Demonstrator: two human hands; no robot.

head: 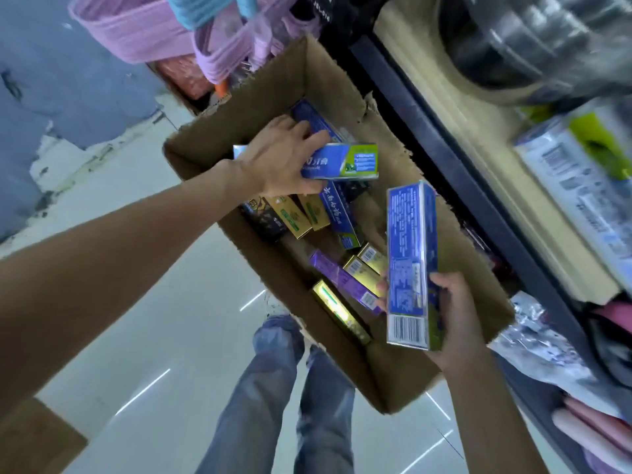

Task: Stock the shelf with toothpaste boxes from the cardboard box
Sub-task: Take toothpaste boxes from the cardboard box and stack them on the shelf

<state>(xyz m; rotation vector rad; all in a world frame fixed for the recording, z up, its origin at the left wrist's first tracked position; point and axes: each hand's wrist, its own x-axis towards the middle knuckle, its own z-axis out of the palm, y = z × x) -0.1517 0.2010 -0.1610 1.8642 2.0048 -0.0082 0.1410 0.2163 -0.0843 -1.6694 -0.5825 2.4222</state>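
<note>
Left hand (pixel 284 159) is down inside the cardboard box (pixel 403 381), fingers wrapped round a blue-and-green toothpaste box (pixel 349 161), holding it level just above the pile. Right hand (pixel 458 316) grips a second blue toothpaste box (pixel 408 265) by its lower end, barcode towards us, standing nearly upright over the carton's right-hand edge, the side nearest the shelf (pixel 478 186). Down in the carton there's a loose jumble: another blue box (pixel 338 217) lying diagonally, gold boxes (pixel 294 217) beside it towards the left wall, a purple box (pixel 342 278) and more gold ones (pixel 366 265) in the near half, one gold box (pixel 338 313) against the near-left wall. The carton sits on the pale tiled floor (pixel 154 336), hard against the dark shelf front. Blue jeans (pixel 273 405) stand at its near corner. Pink baskets (pixel 136 32) are stacked beyond the far corner.
</note>
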